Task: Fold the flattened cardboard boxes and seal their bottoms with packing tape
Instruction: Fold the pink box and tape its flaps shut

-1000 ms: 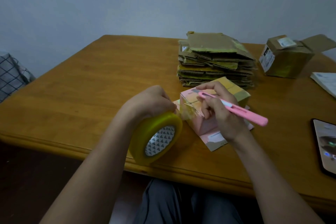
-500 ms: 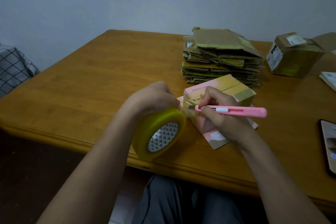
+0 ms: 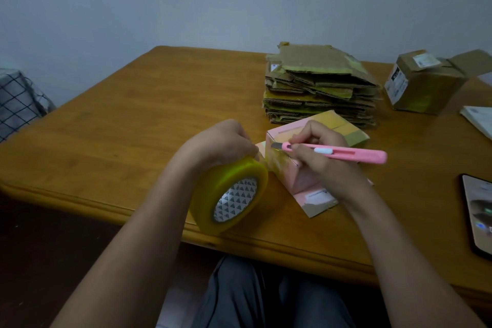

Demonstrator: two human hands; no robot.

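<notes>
One tape roll, one knife, one stack of flat boxes and, beyond it, one made-up brown box sit on the table. The pink box lies near the front edge, yellowish at its far end. The left hand grips the roll; the right hand holds the knife, whose blade seems to touch the tape at the box's corner. The knife now lies flatter than a second ago.

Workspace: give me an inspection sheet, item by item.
Surface: wooden table.
Job's things: pink box under right hand; tape roll at near edge; pink knife, blade at box corner; flat cardboard stack behind.
Clutter: folded box, phone, papers on right.
Grippers: left hand grips roll; right hand holds knife.
Cables: nothing seen.
Surroundings: plain wall, checked cloth left.
</notes>
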